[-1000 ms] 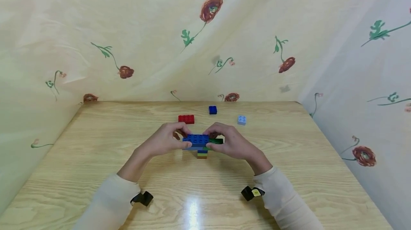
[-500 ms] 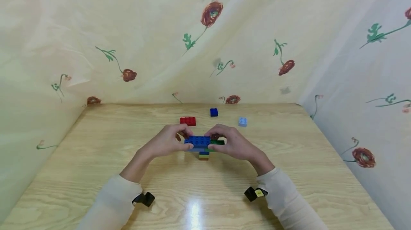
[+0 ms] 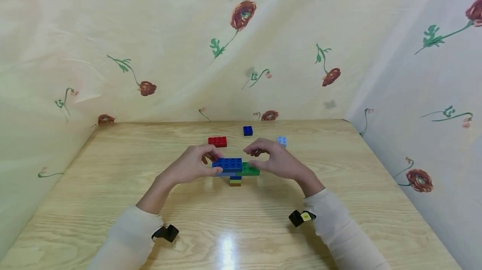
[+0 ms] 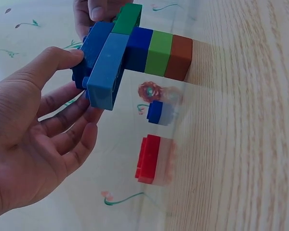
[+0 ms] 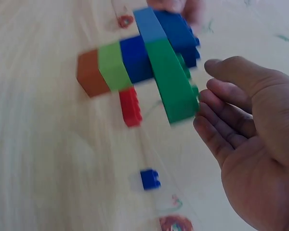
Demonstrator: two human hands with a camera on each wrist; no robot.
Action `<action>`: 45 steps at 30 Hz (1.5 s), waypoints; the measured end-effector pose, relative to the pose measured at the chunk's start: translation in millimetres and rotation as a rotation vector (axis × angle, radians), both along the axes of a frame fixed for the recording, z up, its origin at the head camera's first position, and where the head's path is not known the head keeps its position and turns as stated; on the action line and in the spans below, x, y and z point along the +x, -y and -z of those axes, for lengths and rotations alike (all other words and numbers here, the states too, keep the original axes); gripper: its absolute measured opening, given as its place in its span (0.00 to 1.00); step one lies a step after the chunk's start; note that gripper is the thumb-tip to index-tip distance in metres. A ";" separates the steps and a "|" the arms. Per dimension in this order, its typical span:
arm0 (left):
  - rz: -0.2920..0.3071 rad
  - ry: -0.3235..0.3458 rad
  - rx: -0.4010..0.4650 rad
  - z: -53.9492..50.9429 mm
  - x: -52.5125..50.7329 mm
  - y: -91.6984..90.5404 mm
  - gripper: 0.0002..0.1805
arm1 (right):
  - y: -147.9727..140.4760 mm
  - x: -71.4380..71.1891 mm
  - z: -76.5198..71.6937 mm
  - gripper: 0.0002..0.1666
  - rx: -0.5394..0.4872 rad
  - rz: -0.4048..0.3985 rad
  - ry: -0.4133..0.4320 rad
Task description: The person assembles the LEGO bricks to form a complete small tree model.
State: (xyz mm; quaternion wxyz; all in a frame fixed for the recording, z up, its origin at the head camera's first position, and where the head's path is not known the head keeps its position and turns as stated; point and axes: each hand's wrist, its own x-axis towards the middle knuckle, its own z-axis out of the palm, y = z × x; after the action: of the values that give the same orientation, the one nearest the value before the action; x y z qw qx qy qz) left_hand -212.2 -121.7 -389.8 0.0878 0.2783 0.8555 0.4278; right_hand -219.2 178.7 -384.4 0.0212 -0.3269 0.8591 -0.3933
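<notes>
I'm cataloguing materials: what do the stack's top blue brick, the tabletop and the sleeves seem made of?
Top blue brick: probably moulded plastic, smooth; even colour, regular studs. Tabletop: wood or wood-look laminate, smooth, somewhat glossy; streaky grain, bright reflection. Sleeves: likely cloth, matte; soft creases.

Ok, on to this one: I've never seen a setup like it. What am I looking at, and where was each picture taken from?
There is no machine here, just a person's bare hands. The wide view is from a camera on the head; the two closer views come from cameras on the left and right wrists.

On the wooden table is a brick stack: brown brick lowest, then lime brick, dark blue brick, light blue brick and green brick side by side, and long blue brick on top.

The left hand pinches the long blue brick. The right hand holds nothing, close to the green brick.

Farther back lie a red brick, small blue brick and pale brick.
</notes>
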 end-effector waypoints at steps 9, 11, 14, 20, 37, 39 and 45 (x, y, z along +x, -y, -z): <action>-0.004 0.005 -0.003 -1.5 2.0 0.8 0.17 | -38.3 -33.7 -2.0 0.17 -0.012 0.160 0.037; -0.005 0.005 -0.003 -1.5 1.9 0.8 0.17 | -46.1 -40.7 -1.9 0.18 -0.022 0.196 0.057; -0.004 0.004 -0.001 -1.1 2.1 0.2 0.17 | -57.8 -51.2 0.8 0.19 -0.027 0.246 0.082; -0.004 0.000 0.002 -1.6 -0.6 -1.6 0.17 | -77.8 -72.9 9.2 0.21 -0.017 0.316 0.137; -0.032 0.029 0.003 0.7 -2.2 -1.9 0.17 | -109.4 -95.7 49.5 0.26 0.093 0.394 0.284; -0.028 0.022 0.003 -0.7 -2.0 -1.9 0.17 | -109.0 -96.0 50.5 0.26 0.107 0.392 0.269; -0.022 0.016 0.001 -4.3 -2.7 -3.1 0.17 | -108.7 -96.9 50.6 0.25 0.137 0.399 0.241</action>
State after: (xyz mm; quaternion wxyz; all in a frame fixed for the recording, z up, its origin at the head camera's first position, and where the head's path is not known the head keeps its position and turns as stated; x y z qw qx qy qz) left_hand -214.9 -118.6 -385.5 0.0896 0.2654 0.8576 0.4312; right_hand -316.1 287.4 -435.0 0.0678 -0.0993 0.9226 -0.3665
